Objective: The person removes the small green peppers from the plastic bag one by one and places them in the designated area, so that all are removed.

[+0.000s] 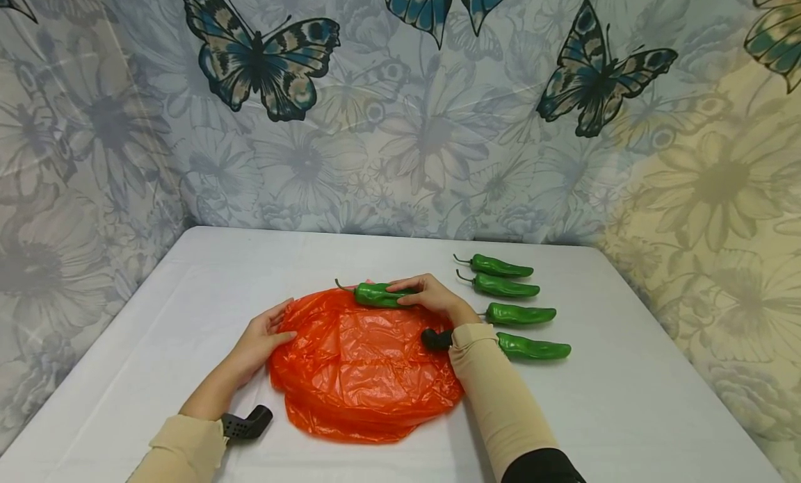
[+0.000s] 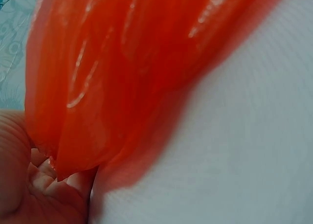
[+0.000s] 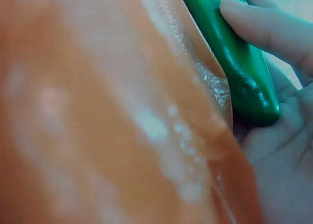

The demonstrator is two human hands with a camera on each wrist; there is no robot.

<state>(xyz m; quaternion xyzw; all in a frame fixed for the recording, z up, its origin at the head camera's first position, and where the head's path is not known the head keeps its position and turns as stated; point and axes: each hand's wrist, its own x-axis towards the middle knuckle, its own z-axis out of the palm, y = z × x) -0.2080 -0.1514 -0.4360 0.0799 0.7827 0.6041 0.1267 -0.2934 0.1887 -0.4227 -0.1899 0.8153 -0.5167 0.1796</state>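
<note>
A crinkled orange-red plastic bag (image 1: pixel 375 368) lies spread on the white table. At its left edge my left hand (image 1: pixel 258 340) grips the plastic, thumb on the near side and fingers behind; in the left wrist view the bag's edge (image 2: pixel 78 136) runs in between thumb and palm. My right hand (image 1: pixel 432 297) holds a green chili pepper (image 1: pixel 375 295) by its tip end at the bag's far edge, its stem pointing left. In the right wrist view the thumb presses on the pepper (image 3: pixel 244 72), whose blunt end lies against the palm, beside the bag's rim.
To the right of the bag several more green peppers lie in a column, among them a far one (image 1: pixel 500 266) and a near one (image 1: pixel 535 347) partly behind my right forearm. A black wrist device (image 1: pixel 247 424) juts from each wrist. A butterfly-patterned cloth (image 1: pixel 432 135) hangs behind the table (image 1: pixel 626 399).
</note>
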